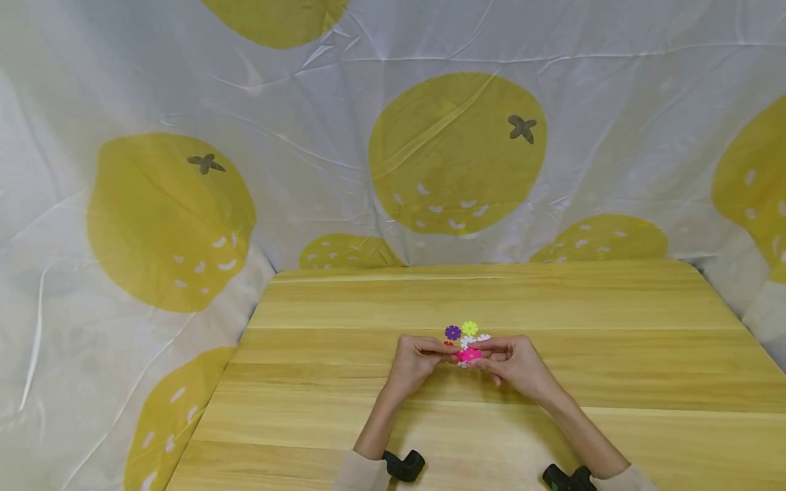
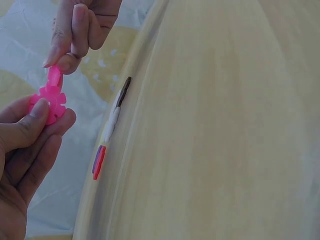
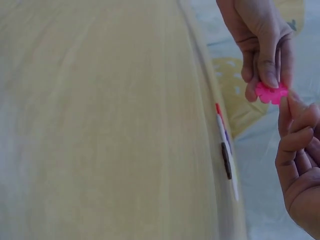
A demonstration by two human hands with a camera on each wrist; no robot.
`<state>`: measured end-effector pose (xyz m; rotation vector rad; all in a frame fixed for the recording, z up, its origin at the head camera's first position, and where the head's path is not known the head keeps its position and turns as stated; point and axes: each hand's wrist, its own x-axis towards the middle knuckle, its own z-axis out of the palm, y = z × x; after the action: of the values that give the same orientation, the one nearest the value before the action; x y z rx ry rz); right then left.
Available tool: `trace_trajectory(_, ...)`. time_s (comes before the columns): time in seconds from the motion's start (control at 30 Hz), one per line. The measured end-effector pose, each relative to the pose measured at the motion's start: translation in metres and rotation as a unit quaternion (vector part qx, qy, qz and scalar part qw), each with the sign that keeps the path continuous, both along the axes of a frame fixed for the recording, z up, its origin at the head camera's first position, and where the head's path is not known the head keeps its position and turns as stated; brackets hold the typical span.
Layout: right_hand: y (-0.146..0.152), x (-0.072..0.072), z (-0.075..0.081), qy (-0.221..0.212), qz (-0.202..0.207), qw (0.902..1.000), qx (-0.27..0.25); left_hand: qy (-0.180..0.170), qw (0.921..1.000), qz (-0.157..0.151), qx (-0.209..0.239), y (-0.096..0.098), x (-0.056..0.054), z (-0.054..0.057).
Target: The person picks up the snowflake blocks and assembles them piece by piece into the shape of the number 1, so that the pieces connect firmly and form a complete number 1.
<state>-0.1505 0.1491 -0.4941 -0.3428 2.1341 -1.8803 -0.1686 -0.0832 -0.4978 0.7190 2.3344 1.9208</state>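
Two pink notched plastic discs, like snowflake building pieces, are held up over the table between my hands. My left hand (image 1: pixel 416 363) pinches the lower pink disc (image 2: pixel 57 98) between thumb and fingers, as the left wrist view shows. The thumb and index finger of my right hand (image 1: pixel 520 367) pinch the upper pink disc (image 2: pixel 55 76), which is seen nearly edge-on. The two discs meet at their edges, and the lower one faces the left wrist camera. In the right wrist view, fingers of both hands partly cover the pink disc (image 3: pixel 271 95).
Just beyond my hands lie a purple disc (image 1: pixel 452 333), a yellow-green disc (image 1: pixel 469 328), white discs (image 1: pixel 484 337) and a red disc (image 1: pixel 448 344). A dark disc (image 2: pixel 123 92) shows edge-on. Behind the wooden table (image 1: pixel 307 382) hangs a lemon-print cloth (image 1: pixel 319 150).
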Motion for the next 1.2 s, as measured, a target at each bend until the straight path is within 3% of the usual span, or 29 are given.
trace_trajectory(0.2,-0.0042,0.0009,-0.0008,0.006,-0.025,0.9996,0.011,0.005,0.9998,0.017,-0.009,0.0002,-0.0009,-0.002)
trace_trajectory(0.47,-0.0043,-0.0007,0.0022,-0.009,-0.061,0.998,0.011,0.021,0.9996,0.016,0.004,0.0001,-0.0018,-0.0026)
trace_trajectory(0.7,0.0004,-0.0017,0.0024,-0.012,-0.032,0.9994,0.0,-0.017,0.9996,0.014,0.019,0.0005,-0.0004,-0.0017)
trace_trajectory(0.9,0.0033,-0.0014,-0.0001,0.007,0.005,0.9997,-0.022,-0.048,0.9981,-0.005,0.038,0.0017,0.0006,-0.0007)
trace_trajectory(1.2,0.0023,-0.0025,-0.0025,0.006,0.008,0.9996,-0.027,-0.054,0.9978,0.005,0.038,0.0016,0.0001,-0.0044)
